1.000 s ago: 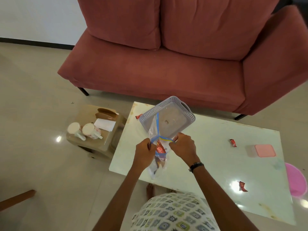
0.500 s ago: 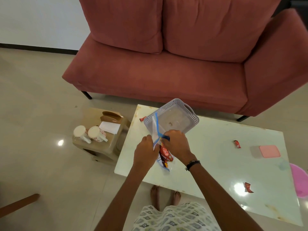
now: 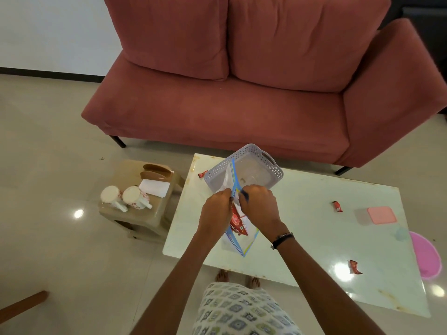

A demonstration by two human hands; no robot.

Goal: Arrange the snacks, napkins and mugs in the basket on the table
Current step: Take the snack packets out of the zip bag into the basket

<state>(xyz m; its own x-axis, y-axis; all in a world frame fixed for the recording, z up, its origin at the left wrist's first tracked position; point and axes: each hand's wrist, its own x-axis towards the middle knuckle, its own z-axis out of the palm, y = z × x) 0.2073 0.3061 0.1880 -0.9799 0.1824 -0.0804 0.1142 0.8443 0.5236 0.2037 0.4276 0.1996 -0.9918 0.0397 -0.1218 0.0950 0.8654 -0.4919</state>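
Both hands work at a clear zip bag (image 3: 238, 235) lying on the table (image 3: 302, 228) near its left front edge. The left hand (image 3: 215, 212) pinches one side of the bag's mouth, and the right hand (image 3: 260, 206) pinches the other. A red snack packet (image 3: 238, 222) sits inside the bag. The grey basket (image 3: 244, 171) stands at the table's far left corner, touching the bag's top. Two mugs (image 3: 125, 198) and white napkins (image 3: 154, 187) rest on a low stool (image 3: 142, 213) left of the table.

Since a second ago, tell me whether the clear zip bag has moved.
Yes. The clear zip bag has come down from hanging in the air onto the white table, beside the grey basket.
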